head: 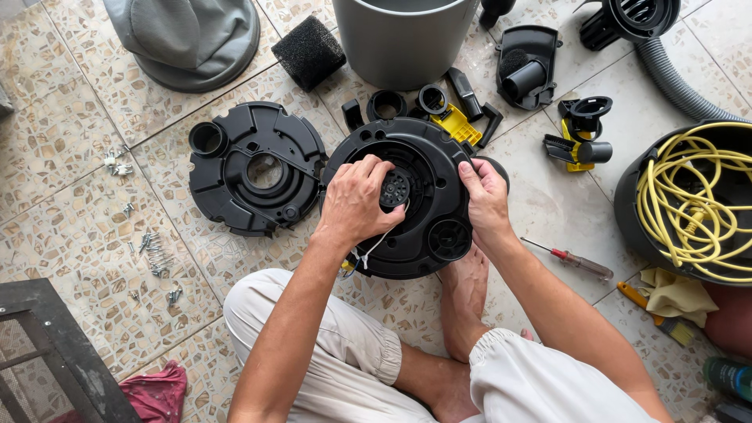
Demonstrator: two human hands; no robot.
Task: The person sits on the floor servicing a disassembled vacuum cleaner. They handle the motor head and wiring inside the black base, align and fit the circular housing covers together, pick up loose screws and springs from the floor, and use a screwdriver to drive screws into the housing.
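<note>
**Two hands on a round black housing**

At the bottom of the frame the person sits on the tiled floor (86, 258) with crossed legs in light trousers. Just above the knees, in the centre of the frame, lies the round black housing (423, 227). The left hand (356, 202) rests on it and its fingers pinch the small ribbed black part (395, 189) in the middle. The right hand (484, 196) grips the right rim of the housing.

A red-handled screwdriver (576, 261) lies just right of the housing. Loose screws (157, 258) lie at the left. A second black cover plate (254, 168) lies beside the housing, to its left. At the right edge a yellow cable (689, 196) is coiled in a black tub. At the top stands a grey bucket (403, 39), with a black foam block (308, 51) beside it.
</note>
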